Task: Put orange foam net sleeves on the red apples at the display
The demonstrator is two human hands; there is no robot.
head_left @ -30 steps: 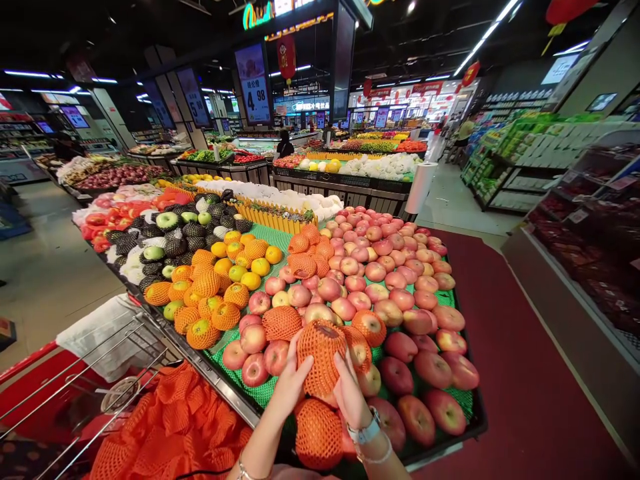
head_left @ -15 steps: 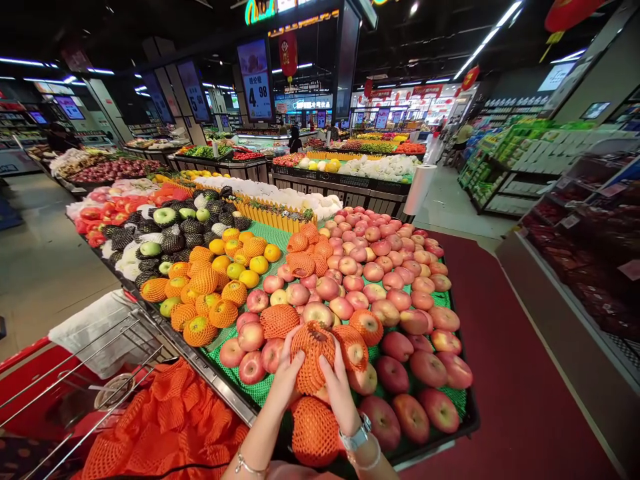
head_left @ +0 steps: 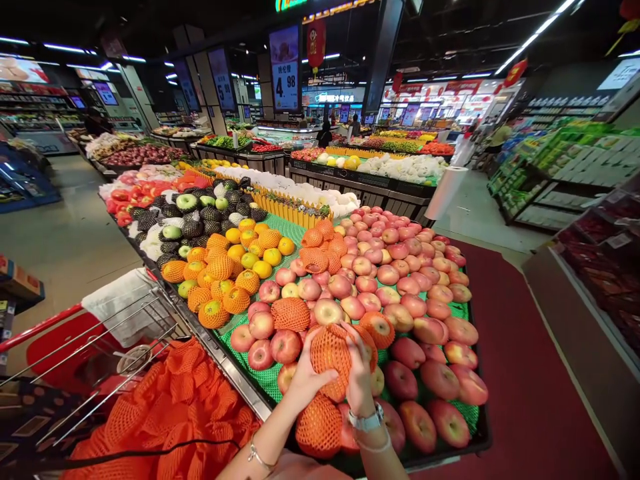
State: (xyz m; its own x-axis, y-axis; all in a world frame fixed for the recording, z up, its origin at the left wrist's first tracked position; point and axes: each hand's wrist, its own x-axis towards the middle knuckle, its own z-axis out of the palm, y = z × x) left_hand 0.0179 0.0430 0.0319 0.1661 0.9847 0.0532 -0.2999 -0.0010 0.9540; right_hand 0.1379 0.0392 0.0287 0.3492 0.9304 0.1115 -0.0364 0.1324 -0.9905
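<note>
Between my two hands is an apple wrapped in an orange foam net (head_left: 331,357), held just above the display. My left hand (head_left: 306,381) wraps its left side, thumb across the front. My right hand (head_left: 359,377) presses on the right side, fingers over the upper edge. The net covers most of the fruit facing me. Another netted apple (head_left: 319,428) lies right below my hands, close to my body. Beyond them rest a netted apple (head_left: 291,314) and one with its top showing (head_left: 378,329). Bare apples (head_left: 401,380) lie around on green matting.
A shopping cart (head_left: 120,320) stands at the left, with a heap of loose orange foam nets (head_left: 175,407) near me. Netted oranges (head_left: 220,267) and black-netted fruit (head_left: 195,220) fill the stand's left side. A plastic bag roll (head_left: 447,193) stands behind the apples.
My view has swung slightly left, so the stand sits further right. The netted apple has turned in my hands: the gathered net end that faced up no longer shows. My right fingers now reach over its top.
</note>
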